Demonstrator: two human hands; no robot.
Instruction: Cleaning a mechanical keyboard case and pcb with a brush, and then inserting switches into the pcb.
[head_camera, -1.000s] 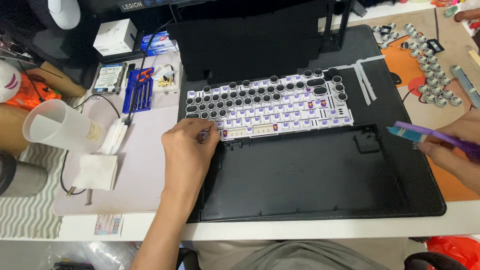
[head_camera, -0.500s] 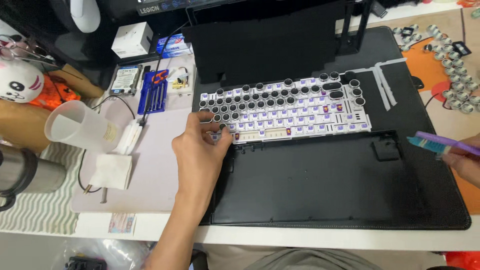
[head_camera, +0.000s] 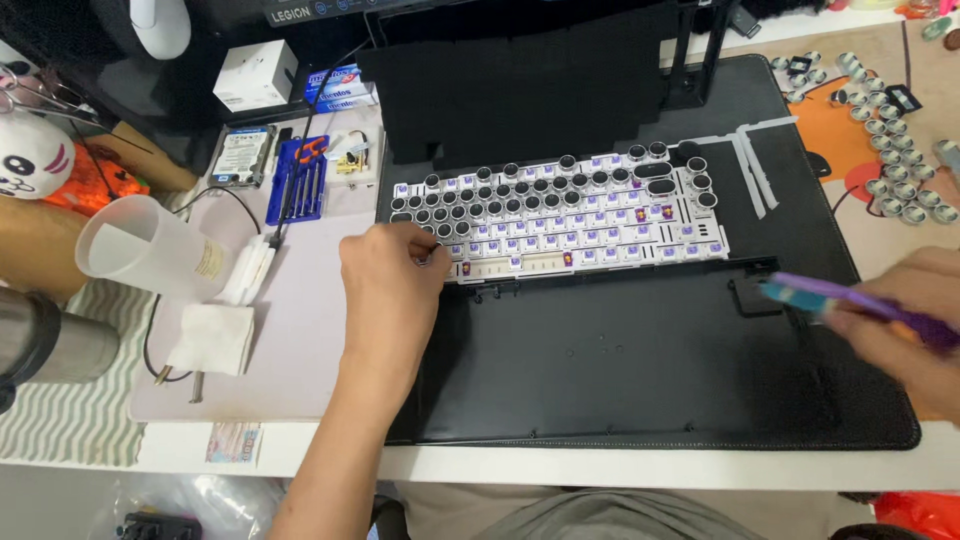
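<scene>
A small white cardboard box (head_camera: 256, 75) stands at top left, a flat blue-and-white packet (head_camera: 340, 84) just right of it.

Bright, even light; right hand (head_camera: 900, 335) blurred by motion.

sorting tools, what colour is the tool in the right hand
Purple with a blue tip, held in the right hand; head view.

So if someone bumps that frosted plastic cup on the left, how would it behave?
The cup lies on its side, so it would probably roll, likely curving since it looks tapered. It looks thin and translucent, so probably light and easily pushed. The folded tissue and white pad beside it might stop it.
</scene>
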